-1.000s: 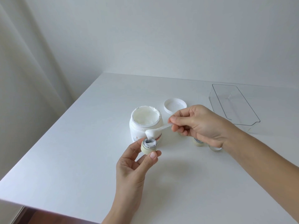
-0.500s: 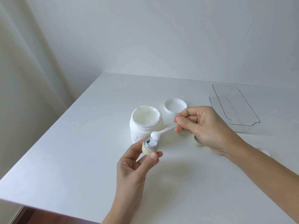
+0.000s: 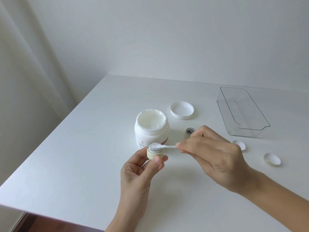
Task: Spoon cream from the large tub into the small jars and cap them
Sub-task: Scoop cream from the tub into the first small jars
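filling is the step in hand: the spoon [image 3: 167, 146] lies nearly level across the mouth of the small jar [image 3: 155, 152], its bowl over the opening and white cream showing at the rim. judged from this, doing it well means wiping the bowl against the inner edge so the cream drops inside and not onto the thread, keeping the jar upright and steady, and stopping short of the brim so a cap can seat cleanly. the left hand [image 3: 138, 174] is lifted off the table [image 3: 83, 164] and grips the jar, thumb in front, fingers curled behind. the right hand [image 3: 212, 158] pinches the spoon's handle between thumb and fingertips; the other fingers are curled. the large tub [image 3: 151, 127] stands open just behind the jar, its lid [image 3: 182, 110] lying further back. a second small jar [image 3: 189, 132] stands uncapped, partly hidden by the right hand. two small caps [image 3: 239, 144] [image 3: 272, 159] lie to the right, near a clear tray [image 3: 260, 122].
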Tool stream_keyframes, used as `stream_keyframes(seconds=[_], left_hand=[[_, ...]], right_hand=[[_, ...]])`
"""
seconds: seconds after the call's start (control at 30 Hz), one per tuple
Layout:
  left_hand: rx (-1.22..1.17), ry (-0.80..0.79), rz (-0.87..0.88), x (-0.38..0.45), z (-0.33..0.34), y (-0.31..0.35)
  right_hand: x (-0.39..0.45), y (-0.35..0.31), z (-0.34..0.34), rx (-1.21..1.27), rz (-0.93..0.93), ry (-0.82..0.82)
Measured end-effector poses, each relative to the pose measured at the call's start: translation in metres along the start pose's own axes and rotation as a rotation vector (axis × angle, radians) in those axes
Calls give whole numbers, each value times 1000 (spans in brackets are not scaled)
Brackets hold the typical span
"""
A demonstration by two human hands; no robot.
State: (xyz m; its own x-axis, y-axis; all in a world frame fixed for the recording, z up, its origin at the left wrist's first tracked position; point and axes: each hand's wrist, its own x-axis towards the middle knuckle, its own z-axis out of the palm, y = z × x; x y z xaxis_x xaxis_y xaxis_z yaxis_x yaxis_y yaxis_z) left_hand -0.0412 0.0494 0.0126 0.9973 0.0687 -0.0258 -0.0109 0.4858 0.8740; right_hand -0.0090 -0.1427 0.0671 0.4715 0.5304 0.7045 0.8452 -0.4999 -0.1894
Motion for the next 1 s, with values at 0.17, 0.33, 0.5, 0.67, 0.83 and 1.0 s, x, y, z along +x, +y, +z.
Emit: stream_keyframes(seconds=[0.17, 0.33, 0.5, 0.67, 0.83, 1.0], left_hand=[[1, 6, 1, 0, 1, 1], [1, 4, 0, 0, 2, 1], [-6, 1, 7, 1, 1, 1], [-16, -23, 9, 1, 0, -1], [-2, -43, 7, 1, 2, 0], [-62, -12, -20, -1, 1, 0]], right_hand=[[-9, 3, -1, 8, -52, -11], [-10, 2, -8, -31, -21, 27], [-3, 0, -17, -15, 192, 151], [32, 6, -16, 4, 381, 217], [77, 14, 1, -20, 393, 14], [110, 20, 23, -235, 212, -269]])
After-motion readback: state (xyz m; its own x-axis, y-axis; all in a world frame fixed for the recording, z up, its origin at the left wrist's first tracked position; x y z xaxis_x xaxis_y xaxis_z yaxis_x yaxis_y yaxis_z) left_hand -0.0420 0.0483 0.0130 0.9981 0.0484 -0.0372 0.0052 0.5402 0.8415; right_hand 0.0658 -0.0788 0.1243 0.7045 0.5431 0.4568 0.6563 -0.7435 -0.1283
